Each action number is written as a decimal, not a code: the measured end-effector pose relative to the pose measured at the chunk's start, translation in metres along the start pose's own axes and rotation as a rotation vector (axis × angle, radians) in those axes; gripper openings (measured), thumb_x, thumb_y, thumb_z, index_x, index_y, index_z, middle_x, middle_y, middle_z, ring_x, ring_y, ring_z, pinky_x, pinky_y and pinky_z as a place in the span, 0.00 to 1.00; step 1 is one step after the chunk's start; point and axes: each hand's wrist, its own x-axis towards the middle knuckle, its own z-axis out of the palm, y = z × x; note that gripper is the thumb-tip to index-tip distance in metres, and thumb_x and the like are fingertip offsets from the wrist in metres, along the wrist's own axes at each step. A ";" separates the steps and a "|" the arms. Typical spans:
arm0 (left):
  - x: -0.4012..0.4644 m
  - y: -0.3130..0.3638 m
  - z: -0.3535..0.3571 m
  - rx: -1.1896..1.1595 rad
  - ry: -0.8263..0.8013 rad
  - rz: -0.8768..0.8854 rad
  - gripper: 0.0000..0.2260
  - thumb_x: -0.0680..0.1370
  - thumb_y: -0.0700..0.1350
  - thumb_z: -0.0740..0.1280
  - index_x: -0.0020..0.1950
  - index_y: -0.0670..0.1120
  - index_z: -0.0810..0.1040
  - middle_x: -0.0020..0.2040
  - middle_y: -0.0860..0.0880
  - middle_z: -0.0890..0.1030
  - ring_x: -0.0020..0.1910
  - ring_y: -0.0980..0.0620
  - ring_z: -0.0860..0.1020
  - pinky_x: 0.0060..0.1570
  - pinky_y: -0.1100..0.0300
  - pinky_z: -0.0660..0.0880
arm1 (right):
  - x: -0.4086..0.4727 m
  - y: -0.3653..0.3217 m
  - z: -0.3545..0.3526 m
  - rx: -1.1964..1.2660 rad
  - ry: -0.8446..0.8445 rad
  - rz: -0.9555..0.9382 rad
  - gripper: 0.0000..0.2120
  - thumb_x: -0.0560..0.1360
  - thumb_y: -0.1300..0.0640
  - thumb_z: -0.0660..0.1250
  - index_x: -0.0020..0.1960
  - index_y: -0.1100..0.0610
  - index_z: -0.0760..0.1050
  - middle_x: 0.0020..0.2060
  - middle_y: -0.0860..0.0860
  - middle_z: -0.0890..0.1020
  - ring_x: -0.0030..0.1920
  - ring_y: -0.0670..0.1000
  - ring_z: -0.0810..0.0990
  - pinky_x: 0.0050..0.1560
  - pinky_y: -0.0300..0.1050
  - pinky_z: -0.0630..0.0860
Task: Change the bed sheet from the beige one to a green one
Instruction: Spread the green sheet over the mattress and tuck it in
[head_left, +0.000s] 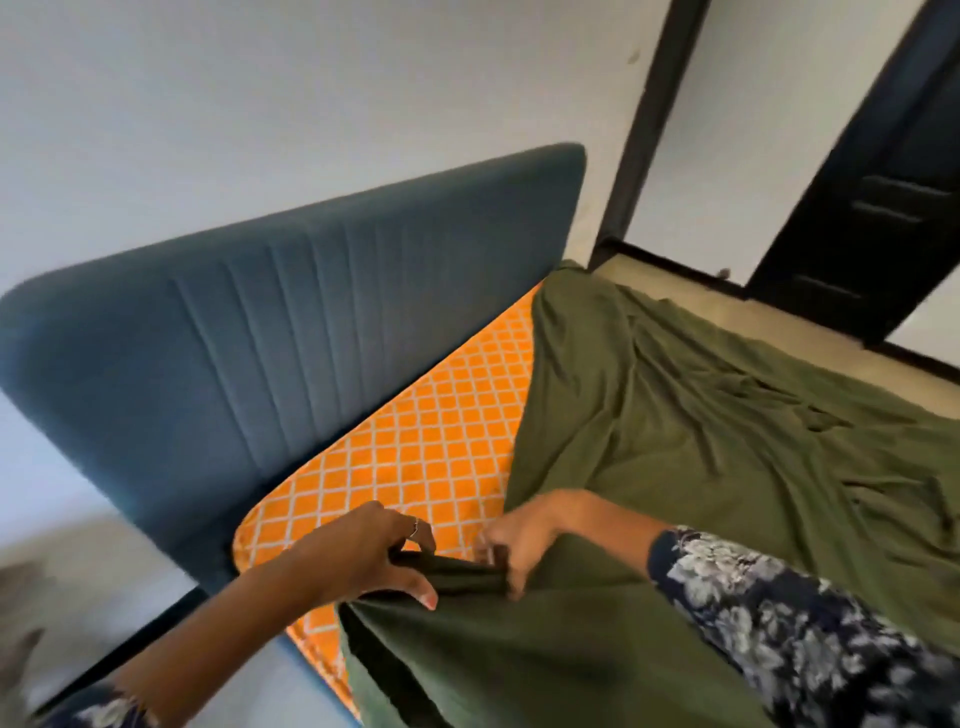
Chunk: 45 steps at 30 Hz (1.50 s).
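Head view: the green sheet (701, 415) was seen spread across the bed, short of the mattress (431, 441) head edge. Its bunched hem was pinched by left hand (358, 551) and right hand (519, 540) fingers. Soft, light cloth was judged best gripped at the hem corners.

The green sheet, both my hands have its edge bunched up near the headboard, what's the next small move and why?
Probably pull the green sheet toward the headboard. Your left hand and right hand both grip its bunched edge, and a strip of orange patterned mattress there is uncovered, while the far side looks draped already.
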 end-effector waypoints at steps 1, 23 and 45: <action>0.006 -0.004 -0.006 -0.007 -0.030 -0.026 0.21 0.54 0.76 0.62 0.39 0.66 0.70 0.36 0.60 0.73 0.37 0.63 0.72 0.37 0.65 0.70 | 0.014 0.011 -0.002 -0.009 -0.069 0.045 0.28 0.71 0.61 0.72 0.69 0.55 0.67 0.62 0.57 0.75 0.54 0.54 0.76 0.58 0.52 0.76; 0.065 -0.198 0.041 -0.443 0.504 -0.700 0.09 0.82 0.44 0.59 0.46 0.43 0.76 0.44 0.40 0.78 0.45 0.42 0.76 0.47 0.51 0.70 | 0.089 0.054 -0.161 -0.131 0.971 0.493 0.18 0.75 0.59 0.60 0.65 0.56 0.71 0.56 0.61 0.78 0.56 0.65 0.77 0.51 0.54 0.74; 0.038 -0.502 0.029 0.871 0.214 -0.088 0.12 0.67 0.36 0.59 0.33 0.44 0.82 0.54 0.43 0.77 0.32 0.45 0.77 0.18 0.61 0.70 | 0.439 -0.032 -0.260 0.430 0.932 0.626 0.18 0.76 0.59 0.59 0.64 0.62 0.73 0.62 0.59 0.76 0.59 0.58 0.77 0.56 0.52 0.75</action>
